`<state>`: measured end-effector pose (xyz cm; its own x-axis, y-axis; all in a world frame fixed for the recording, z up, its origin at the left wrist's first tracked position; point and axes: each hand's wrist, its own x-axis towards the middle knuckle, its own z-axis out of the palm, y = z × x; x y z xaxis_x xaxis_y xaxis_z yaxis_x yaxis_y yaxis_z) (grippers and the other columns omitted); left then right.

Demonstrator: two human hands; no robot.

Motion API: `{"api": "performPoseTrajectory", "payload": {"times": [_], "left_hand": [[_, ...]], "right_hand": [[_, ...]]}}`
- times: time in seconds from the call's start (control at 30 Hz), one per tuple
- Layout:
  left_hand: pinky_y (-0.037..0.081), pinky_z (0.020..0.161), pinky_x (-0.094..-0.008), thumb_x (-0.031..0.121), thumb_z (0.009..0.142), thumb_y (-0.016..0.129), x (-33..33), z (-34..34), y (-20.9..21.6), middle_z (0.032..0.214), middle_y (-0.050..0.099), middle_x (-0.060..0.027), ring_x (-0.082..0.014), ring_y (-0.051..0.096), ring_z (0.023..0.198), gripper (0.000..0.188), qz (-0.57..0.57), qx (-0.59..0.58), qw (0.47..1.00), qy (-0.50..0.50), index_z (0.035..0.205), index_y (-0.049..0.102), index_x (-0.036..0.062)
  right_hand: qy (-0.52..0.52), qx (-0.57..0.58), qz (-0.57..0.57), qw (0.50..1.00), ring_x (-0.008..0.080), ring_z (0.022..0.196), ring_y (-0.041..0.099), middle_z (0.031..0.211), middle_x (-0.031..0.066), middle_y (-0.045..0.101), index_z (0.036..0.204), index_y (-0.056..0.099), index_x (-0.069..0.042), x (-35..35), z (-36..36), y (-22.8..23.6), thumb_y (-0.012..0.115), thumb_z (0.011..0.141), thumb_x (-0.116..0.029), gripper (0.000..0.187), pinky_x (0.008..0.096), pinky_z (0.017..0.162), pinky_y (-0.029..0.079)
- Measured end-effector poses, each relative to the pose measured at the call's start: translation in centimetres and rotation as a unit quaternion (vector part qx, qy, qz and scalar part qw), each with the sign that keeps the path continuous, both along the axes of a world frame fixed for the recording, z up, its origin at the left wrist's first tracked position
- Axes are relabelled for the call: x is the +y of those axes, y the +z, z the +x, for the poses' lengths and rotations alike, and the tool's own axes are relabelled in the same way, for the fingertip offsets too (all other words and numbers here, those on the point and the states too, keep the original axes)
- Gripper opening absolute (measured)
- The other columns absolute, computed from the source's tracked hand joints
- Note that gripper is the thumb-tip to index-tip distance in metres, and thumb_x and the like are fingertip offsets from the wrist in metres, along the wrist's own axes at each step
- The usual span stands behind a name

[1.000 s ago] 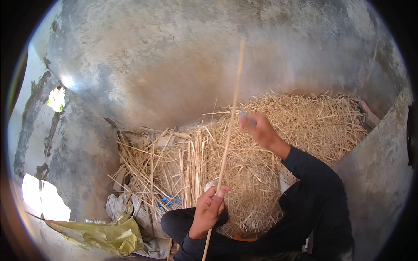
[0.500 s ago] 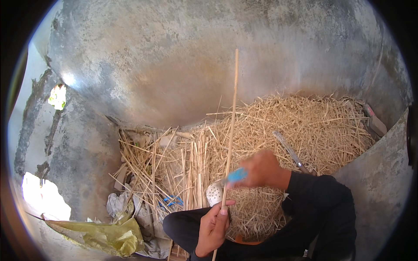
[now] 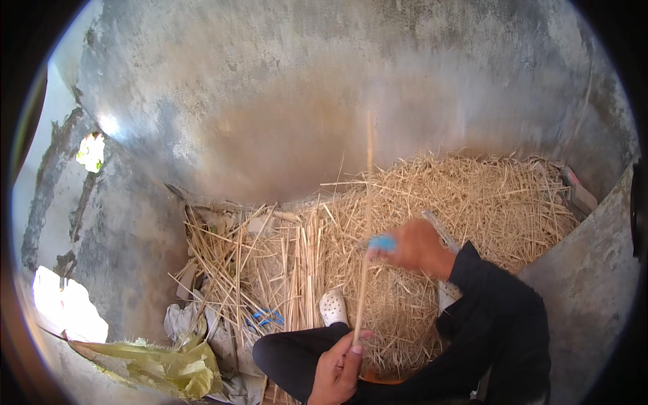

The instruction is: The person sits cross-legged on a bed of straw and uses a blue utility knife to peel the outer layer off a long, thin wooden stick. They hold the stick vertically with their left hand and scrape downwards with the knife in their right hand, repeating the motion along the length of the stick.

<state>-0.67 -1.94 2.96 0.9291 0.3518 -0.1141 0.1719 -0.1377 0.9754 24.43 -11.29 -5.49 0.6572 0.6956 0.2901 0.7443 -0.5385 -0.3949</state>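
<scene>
My left hand (image 3: 335,373) is closed round the lower part of a long, thin bamboo stick (image 3: 366,270), thumb lying along it. The stick stands nearly upright in front of me, its top end blurred against the wall. My right hand (image 3: 413,248) is closed on a small blue tool (image 3: 383,243) against the stick's middle; motion blur hides the tool's exact kind. Behind the right hand, partly covered by it, lies a long-bladed knife (image 3: 439,228) on a heap of pale shavings (image 3: 486,202).
Several loose bamboo strips (image 3: 307,270) lie left of the shavings. A white perforated clog (image 3: 333,308) is on my foot. A yellow-green sack (image 3: 169,368) and blue straps (image 3: 266,317) lie at left. A grey concrete wall (image 3: 304,81) curves behind; a brick-like block (image 3: 579,192) sits at right.
The right hand and blue tool have moved up along the stick, away from the left hand. The left hand and the stick have dropped slightly and shifted right.
</scene>
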Motion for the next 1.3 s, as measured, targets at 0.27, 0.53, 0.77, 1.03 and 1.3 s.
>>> {"api": "performPoseTrajectory", "payload": {"times": [0.27, 0.53, 0.77, 1.03, 1.3], "left_hand": [[0.046, 0.070, -0.0303, 0.028, 0.098, 0.046, 0.7, -1.6, -0.1, 0.077, 0.056, -0.0141, -0.0144, 0.052, 0.071, 0.036, 0.115, 0.070, 0.989, -0.066, 0.115, 0.058, -0.0006], [0.036, 0.056, -0.0206, 0.021, 0.097, 0.049, 1.3, -1.8, -1.7, 0.072, 0.050, 0.0047, -0.0055, 0.041, 0.064, 0.043, 0.031, 0.009, 0.999, -0.040, 0.133, 0.046, -0.0030], [0.022, 0.047, -0.0166, 0.022, 0.097, 0.050, 1.4, -2.0, -2.1, 0.064, 0.036, 0.0105, -0.0001, 0.029, 0.054, 0.048, -0.076, -0.002, 0.997, -0.012, 0.138, 0.041, -0.0019], [0.021, 0.048, -0.0171, 0.025, 0.096, 0.053, 1.2, -2.8, -2.2, 0.064, 0.038, 0.0102, -0.0005, 0.029, 0.054, 0.051, -0.057, 0.014, 0.998, -0.005, 0.138, 0.042, -0.0008], [0.021, 0.049, -0.0174, 0.031, 0.096, 0.053, 0.2, -3.6, -1.9, 0.067, 0.039, 0.0094, -0.0008, 0.030, 0.056, 0.053, -0.081, 0.014, 0.996, -0.022, 0.137, 0.043, -0.0001]], "right_hand": [[-0.054, 0.005, 0.051, 0.997, 0.0229, 0.039, 0.053, 0.042, 0.0074, 0.049, 0.052, 0.057, -0.011, -0.8, 2.8, 0.8, 0.034, 0.077, -0.084, 0.080, 0.0374, 0.040, 0.040], [-0.024, 0.032, 0.049, 0.998, 0.0218, 0.039, 0.054, 0.043, 0.0097, 0.050, 0.054, 0.062, -0.007, -0.7, 2.1, 1.1, 0.037, 0.073, -0.086, 0.084, 0.0373, 0.039, 0.042], [0.064, -0.033, 0.099, 0.992, 0.0255, 0.038, 0.052, 0.040, 0.0084, 0.047, 0.050, 0.058, -0.008, 0.1, -2.1, 1.9, 0.043, 0.073, -0.082, 0.079, 0.0373, 0.040, 0.041], [0.052, -0.025, 0.097, 0.994, 0.0242, 0.039, 0.053, 0.042, 0.0078, 0.050, 0.054, 0.061, -0.010, 0.1, -3.2, 2.5, 0.040, 0.074, -0.084, 0.080, 0.0370, 0.041, 0.042], [0.015, -0.017, 0.077, 0.997, 0.0174, 0.037, 0.048, 0.041, 0.0029, 0.046, 0.053, 0.059, -0.011, 0.1, -0.7, 1.4, 0.035, 0.075, -0.085, 0.081, 0.0352, 0.039, 0.038]]}}
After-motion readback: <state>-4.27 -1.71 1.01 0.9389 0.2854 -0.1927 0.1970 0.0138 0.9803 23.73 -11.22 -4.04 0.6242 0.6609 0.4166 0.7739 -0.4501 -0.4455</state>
